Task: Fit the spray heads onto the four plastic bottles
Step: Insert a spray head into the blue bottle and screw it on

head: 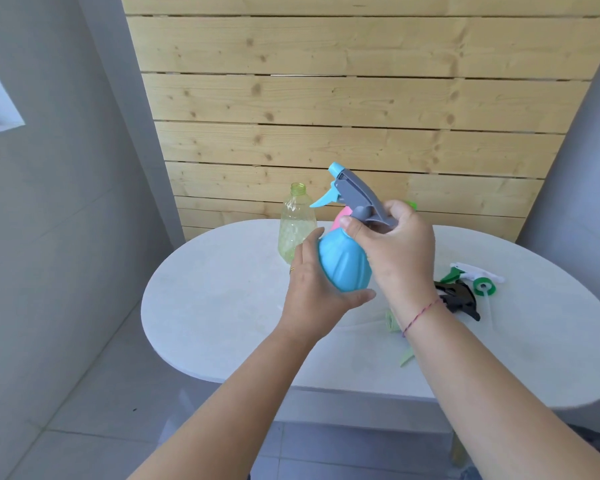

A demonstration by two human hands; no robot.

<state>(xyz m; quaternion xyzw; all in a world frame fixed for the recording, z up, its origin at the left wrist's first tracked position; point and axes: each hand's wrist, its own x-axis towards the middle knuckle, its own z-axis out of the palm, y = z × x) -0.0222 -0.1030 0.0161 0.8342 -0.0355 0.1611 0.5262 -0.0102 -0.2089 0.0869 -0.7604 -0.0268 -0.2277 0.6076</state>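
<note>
My left hand point(317, 296) cups the base of a round blue bottle point(343, 263), held tilted above the table. My right hand point(392, 247) grips the collar of a grey spray head with a blue nozzle and trigger point(355, 195), which sits on the blue bottle's neck. A clear yellow-green bottle point(296, 221) stands open-necked on the table behind my left hand. A pink bottle point(343, 216) is mostly hidden behind the blue one. Loose heads lie to the right: a white and green one point(475, 277), a black one point(459, 297) and a light green one point(394, 322) partly under my wrist.
The white oval table point(222, 299) stands against a wooden plank wall point(343, 109). Grey walls close in on both sides, and grey floor tiles show below the table's front edge.
</note>
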